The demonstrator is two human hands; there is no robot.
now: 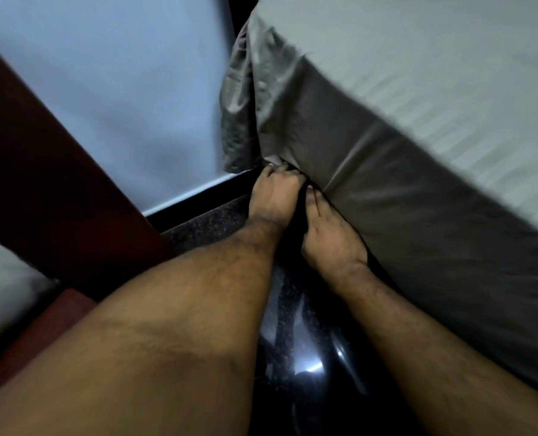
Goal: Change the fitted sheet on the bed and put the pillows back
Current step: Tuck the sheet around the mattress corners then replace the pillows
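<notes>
Two hands, left hand (269,196) and right hand (330,243); one grey sheet (403,171); seemingly one bed.

Dim, soft and motion-blurred — glare streaks the dark glossy floor (311,357), edges bowed by wide-angle.

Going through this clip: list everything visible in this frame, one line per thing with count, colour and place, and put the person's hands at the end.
fitted sheet: one, grey, stretched over the mattress top and side at right; its corner hangs bunched at upper centre.
wall: one, pale blue-white, upper left, behind the bed corner.
skirting: one dark strip along the foot of the wall.
floor: dark, glossy and speckled, between the bed and the furniture.
wooden furniture: one dark red-brown piece, along the left edge.
pale fabric: one whitish patch, lower left; too blurred to identify.
left hand: one, fingers curled into the sheet at the bottom of the mattress corner.
right hand: one, low against the mattress side, fingers on the sheet's lower edge.
</notes>
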